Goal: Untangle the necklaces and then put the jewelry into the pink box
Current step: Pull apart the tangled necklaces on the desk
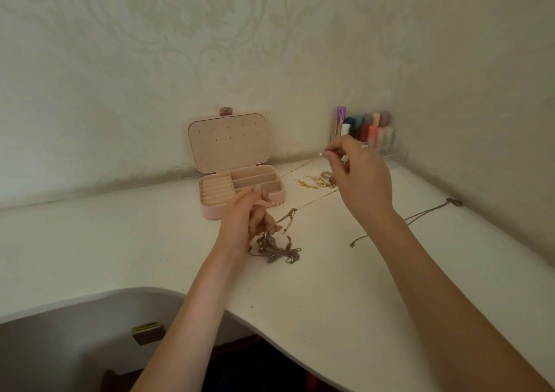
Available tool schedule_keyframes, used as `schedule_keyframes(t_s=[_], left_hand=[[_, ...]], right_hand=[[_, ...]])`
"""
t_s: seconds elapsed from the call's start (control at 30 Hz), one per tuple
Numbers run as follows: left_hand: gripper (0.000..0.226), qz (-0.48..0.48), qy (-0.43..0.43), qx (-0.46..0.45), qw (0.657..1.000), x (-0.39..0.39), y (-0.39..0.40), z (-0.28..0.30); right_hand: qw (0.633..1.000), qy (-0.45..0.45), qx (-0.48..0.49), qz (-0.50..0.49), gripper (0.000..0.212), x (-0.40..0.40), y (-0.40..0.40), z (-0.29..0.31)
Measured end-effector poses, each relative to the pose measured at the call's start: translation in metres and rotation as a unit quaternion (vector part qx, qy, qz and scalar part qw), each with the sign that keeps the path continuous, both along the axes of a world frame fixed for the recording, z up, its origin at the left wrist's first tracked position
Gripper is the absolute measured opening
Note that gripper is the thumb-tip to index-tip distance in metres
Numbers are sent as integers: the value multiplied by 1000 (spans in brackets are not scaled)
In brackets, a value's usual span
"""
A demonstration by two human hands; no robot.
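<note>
The pink box [210,213] stands open at the back of the white desk, its lid leaning on the wall and its compartments holding nothing I can see. My left hand [244,214] grips a tangled bunch of chains [274,249], whose lower part lies on the desk. My right hand [357,175] is raised and pinches the end of a thin gold chain [303,168] that stretches taut down towards the tangle. Gold earrings and small pink pieces [315,181] lie behind the hands. A separate dark necklace [426,214] lies stretched out at the right.
A clear organiser with several coloured tubes [369,130] stands in the back right corner against the wall. The desk's curved front edge [210,298] runs below my forearms, with a dark gap under it.
</note>
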State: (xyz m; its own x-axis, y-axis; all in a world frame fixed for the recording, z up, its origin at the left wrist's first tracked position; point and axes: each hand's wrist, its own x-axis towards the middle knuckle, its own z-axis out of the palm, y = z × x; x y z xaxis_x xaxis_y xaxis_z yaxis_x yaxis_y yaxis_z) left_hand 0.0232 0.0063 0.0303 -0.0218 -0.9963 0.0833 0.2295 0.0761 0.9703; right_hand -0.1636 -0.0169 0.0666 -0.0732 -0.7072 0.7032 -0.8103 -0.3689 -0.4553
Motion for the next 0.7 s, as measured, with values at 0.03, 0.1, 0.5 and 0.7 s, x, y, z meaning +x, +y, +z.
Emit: schedule_keyframes(t_s=[0.03, 0.1, 0.5, 0.7], left_hand=[[27, 7, -8, -1, 1000, 1, 0, 0], [21, 24, -53, -9, 998, 1, -1, -1], [10, 7, -333, -146, 932, 12, -5, -20], [16, 52, -388, -159, 906, 9, -5, -21]], right_hand=[[1000, 4, -2, -6, 13, 0, 0, 0], [1000, -3, -9, -11, 14, 0, 2, 1], [993, -103, -49, 15, 13, -13, -3, 3], [984, -158, -70, 39, 11, -17, -11, 1]])
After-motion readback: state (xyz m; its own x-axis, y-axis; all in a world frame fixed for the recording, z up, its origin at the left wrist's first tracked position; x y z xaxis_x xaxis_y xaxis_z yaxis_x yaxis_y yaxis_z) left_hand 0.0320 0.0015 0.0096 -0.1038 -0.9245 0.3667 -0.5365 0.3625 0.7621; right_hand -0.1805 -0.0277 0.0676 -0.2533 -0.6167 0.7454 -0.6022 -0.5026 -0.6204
